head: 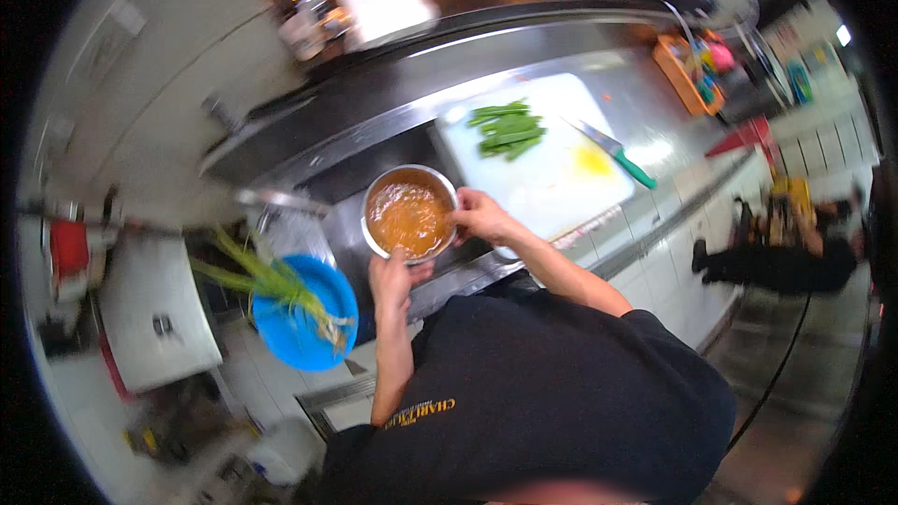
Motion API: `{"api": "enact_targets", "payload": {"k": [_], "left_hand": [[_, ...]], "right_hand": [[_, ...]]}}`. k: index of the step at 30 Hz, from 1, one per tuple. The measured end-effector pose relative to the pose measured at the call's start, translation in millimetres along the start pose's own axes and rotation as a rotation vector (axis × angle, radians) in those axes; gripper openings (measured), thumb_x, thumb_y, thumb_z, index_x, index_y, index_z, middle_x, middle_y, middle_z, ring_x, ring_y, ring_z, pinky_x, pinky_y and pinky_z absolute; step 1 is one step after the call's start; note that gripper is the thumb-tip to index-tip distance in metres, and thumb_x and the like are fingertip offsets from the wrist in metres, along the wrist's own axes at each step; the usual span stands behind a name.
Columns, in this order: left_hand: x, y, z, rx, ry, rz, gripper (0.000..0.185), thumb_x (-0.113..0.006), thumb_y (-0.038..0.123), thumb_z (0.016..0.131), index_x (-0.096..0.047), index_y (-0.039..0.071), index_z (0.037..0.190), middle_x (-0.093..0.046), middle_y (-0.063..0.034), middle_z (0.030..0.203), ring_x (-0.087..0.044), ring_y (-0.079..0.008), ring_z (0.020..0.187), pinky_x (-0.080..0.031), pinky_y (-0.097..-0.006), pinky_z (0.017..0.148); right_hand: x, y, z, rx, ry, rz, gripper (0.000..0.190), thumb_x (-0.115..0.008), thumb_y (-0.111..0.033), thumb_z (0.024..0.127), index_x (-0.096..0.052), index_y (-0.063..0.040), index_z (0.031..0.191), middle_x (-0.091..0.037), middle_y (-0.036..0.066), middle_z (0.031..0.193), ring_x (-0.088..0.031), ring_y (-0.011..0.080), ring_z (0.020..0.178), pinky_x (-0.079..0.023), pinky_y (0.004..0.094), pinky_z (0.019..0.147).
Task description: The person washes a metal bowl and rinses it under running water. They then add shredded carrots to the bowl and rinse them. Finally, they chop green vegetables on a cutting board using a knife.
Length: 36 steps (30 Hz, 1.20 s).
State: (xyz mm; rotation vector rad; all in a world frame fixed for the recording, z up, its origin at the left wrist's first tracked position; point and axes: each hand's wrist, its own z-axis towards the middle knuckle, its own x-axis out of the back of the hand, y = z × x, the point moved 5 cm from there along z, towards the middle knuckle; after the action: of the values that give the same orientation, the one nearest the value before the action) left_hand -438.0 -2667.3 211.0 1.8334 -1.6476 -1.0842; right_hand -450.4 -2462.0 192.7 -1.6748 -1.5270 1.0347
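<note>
A round metal pot (373, 242) holding rippling orange-brown liquid is between my two hands, over the sink area. My left hand (394, 284) grips its near rim, with the fingers beneath or beside the wall. On the right side of the rim my right hand (480, 216) has a hold, thumb and fingers closed on it. Right of the pot lies a white cutting board (561, 203), bearing cut green vegetable pieces (506, 130), a yellow stain and a knife with a green handle (635, 170). The knife's handle reaches past the board's edge.
A blue plastic basin (270, 326) with long green onions (280, 284) stands to the left. An orange basket (677, 77) of utensils sits at the back right. Beyond the counter are a white cloth or paper (382, 3) and several containers. A person (786, 266) in dark clothes is far right.
</note>
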Motion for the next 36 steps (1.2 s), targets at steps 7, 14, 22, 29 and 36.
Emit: {"api": "enact_targets", "payload": {"k": [7,14,22,29,36], "left_hand": [[-107.2,62.4,-26.9,-0.177,-0.224,0.560,0.043,-0.057,0.028,0.098,-0.050,-0.005,0.125,-0.070,-0.0157,0.091,-0.067,-0.0168,0.062,-0.051,-0.0254,0.049],[-218.8,39.2,14.0,-0.475,-0.274,0.570,0.020,-0.064,0.016,0.095,-0.066,-0.001,0.103,-0.070,-0.0082,0.086,-0.065,-0.0116,0.073,-0.051,-0.0237,0.063],[-273.0,29.0,59.1,-0.752,0.222,1.053,0.017,-0.071,0.010,0.081,-0.070,0.004,0.097,-0.070,-0.0084,0.090,-0.065,-0.0198,0.082,-0.052,-0.0348,0.074],[-312.6,30.5,77.5,-0.962,0.233,1.499,0.023,-0.075,0.012,0.075,-0.071,0.011,0.098,-0.067,-0.0050,0.102,-0.058,-0.0252,0.104,-0.042,-0.0419,0.090],[-316.5,21.0,85.8,-1.006,0.266,1.662,0.015,-0.074,0.013,0.075,-0.071,0.013,0.089,-0.065,-0.0015,0.094,-0.057,-0.0237,0.100,-0.038,-0.0445,0.091]], "right_hand": [[87.7,-54.7,-74.1,0.098,0.283,0.376,0.015,-0.057,-0.004,0.081,-0.054,0.000,0.096,-0.059,0.008,0.067,-0.053,0.0157,0.041,-0.048,0.0278,0.038],[283.9,-75.8,-119.0,0.246,0.493,0.378,0.024,-0.055,-0.003,0.081,-0.055,0.001,0.105,-0.064,0.009,0.078,-0.055,0.0141,0.042,-0.048,0.0248,0.035],[530.0,-53.8,-134.0,0.382,0.773,0.337,0.011,-0.057,-0.008,0.086,-0.053,-0.003,0.095,-0.065,0.009,0.077,-0.058,0.0135,0.048,-0.049,0.0247,0.040],[626.0,-24.8,-98.3,0.386,0.806,0.403,0.013,-0.058,-0.007,0.087,-0.046,-0.008,0.085,-0.053,0.003,0.067,-0.060,0.0154,0.050,-0.051,0.0257,0.042],[577.1,-22.1,-77.3,0.302,0.759,0.473,0.022,-0.065,-0.021,0.092,-0.048,-0.007,0.091,-0.059,0.007,0.078,-0.063,0.0174,0.058,-0.052,0.0280,0.044]]}}
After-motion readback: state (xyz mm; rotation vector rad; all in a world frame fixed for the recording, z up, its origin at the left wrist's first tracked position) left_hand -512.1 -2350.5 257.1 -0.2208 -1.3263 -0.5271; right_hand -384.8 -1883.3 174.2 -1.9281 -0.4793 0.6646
